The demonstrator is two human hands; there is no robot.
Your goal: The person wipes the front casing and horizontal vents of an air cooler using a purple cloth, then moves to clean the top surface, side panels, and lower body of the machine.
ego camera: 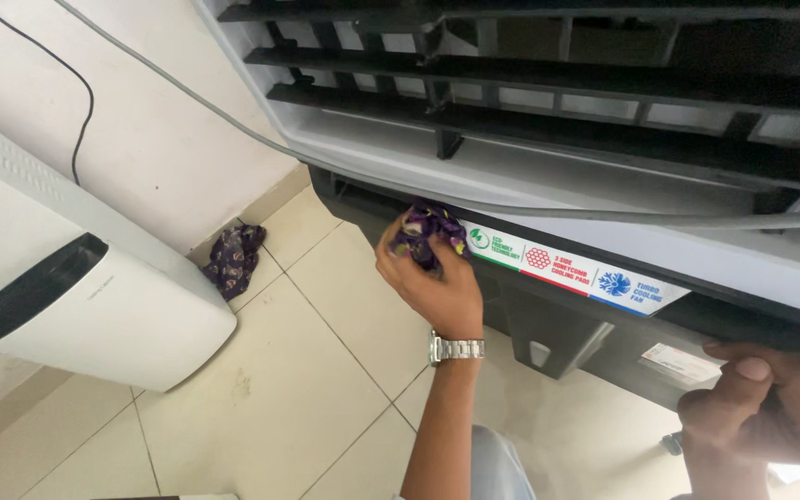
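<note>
My left hand (432, 282), with a silver watch on the wrist, is shut on a crumpled purple patterned cloth (426, 228) and presses it against the lower front edge of a large white air cooler (530, 199) with dark louvres. My right hand (770, 398) grips the cooler's dark lower panel at the bottom right, thumb on top.
A second purple cloth (233, 259) lies on the beige tiled floor (280, 389) by the wall corner. A white appliance with a black slot (76, 287) stands at the left. A grey cable (233, 120) and a black cable run along the wall.
</note>
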